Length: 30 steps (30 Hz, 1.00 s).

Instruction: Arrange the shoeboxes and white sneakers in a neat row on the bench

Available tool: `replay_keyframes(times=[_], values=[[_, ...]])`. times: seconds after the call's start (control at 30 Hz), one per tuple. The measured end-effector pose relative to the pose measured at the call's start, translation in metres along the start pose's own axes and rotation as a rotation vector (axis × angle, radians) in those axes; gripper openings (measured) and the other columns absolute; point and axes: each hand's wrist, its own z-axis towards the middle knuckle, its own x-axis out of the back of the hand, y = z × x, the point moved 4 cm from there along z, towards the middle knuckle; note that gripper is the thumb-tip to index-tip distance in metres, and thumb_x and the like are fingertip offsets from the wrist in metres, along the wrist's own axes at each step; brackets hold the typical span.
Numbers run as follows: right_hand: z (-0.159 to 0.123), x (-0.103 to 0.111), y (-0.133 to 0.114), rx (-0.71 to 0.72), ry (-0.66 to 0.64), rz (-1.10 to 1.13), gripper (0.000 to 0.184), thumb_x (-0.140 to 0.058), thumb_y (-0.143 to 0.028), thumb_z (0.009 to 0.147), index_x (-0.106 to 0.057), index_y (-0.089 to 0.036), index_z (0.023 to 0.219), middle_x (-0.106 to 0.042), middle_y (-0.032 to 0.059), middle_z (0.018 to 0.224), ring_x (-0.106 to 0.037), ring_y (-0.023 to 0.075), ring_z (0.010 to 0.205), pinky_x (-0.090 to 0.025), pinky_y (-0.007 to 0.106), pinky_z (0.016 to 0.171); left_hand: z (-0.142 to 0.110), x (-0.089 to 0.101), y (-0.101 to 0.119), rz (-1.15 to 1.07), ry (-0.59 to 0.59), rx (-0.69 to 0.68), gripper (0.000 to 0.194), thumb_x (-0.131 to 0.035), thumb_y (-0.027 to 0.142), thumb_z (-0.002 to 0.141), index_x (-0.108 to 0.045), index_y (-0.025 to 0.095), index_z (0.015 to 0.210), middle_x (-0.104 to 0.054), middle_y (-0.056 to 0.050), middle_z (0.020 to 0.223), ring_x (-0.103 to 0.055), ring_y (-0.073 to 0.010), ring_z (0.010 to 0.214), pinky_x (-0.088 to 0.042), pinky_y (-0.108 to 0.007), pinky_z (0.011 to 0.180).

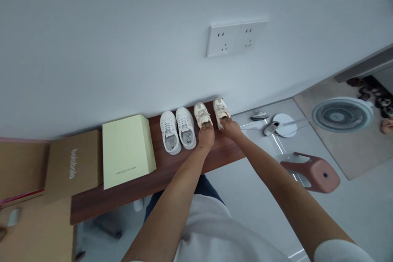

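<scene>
Two small beige shoes stand side by side at the far right end of a dark wooden table (172,180), against the wall. My left hand (206,136) grips the heel of the left beige shoe (202,114). My right hand (231,128) grips the heel of the right beige shoe (220,109). Both hands are closed on the heels, fingers tucked into the shoe openings. Just left of them rests a pair of white sneakers (177,130), toes to the wall.
A pale yellow-green shoe box (127,150) and a brown cardboard box (73,163) lie further left on the table. On the floor to the right are a pink stool (313,171), a fan (342,114), a round white base (284,125) and a rug.
</scene>
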Motion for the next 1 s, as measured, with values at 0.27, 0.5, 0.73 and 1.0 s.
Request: replay_keyframes(times=[0.27,0.5,0.73,1.0], values=[[0.010,-0.008,-0.003,-0.001,-0.006,-0.003,0.042,-0.047,-0.021,0.100,-0.051,-0.012,0.141,-0.062,0.0205,0.136,-0.055,0.0273,0.129,-0.048,0.035,0.099,0.012,-0.005,0.007,0.018,-0.028,-0.001,0.035,-0.040,0.008,0.096,-0.062,0.006,0.124,-0.069,-0.022,0.115,-0.062,-0.0273,0.118,-0.044,-0.039,0.105],[0.020,-0.013,0.002,-0.003,-0.039,0.002,0.041,-0.046,-0.022,0.101,-0.050,-0.014,0.140,-0.060,0.0206,0.137,-0.056,0.0276,0.128,-0.050,0.036,0.099,0.021,-0.010,0.008,0.022,-0.012,0.016,0.043,-0.037,0.005,0.096,-0.055,0.005,0.135,-0.066,-0.023,0.122,-0.061,-0.0274,0.123,-0.044,-0.038,0.105],[0.028,-0.016,0.006,-0.021,-0.068,0.021,0.040,-0.043,-0.020,0.101,-0.050,-0.017,0.141,-0.057,0.0204,0.141,-0.057,0.0269,0.128,-0.051,0.035,0.097,0.026,-0.014,0.006,-0.029,-0.018,0.041,0.042,-0.039,0.007,0.097,-0.056,0.005,0.136,-0.065,-0.025,0.125,-0.062,-0.0290,0.122,-0.043,-0.039,0.106],[0.029,-0.017,0.008,-0.049,-0.047,0.063,0.043,-0.040,-0.019,0.102,-0.047,-0.020,0.145,-0.055,0.0201,0.143,-0.056,0.0262,0.130,-0.051,0.032,0.096,0.037,-0.017,0.007,-0.027,-0.036,0.053,0.038,-0.040,0.006,0.097,-0.062,0.006,0.128,-0.067,-0.023,0.119,-0.062,-0.0281,0.121,-0.045,-0.039,0.105]])
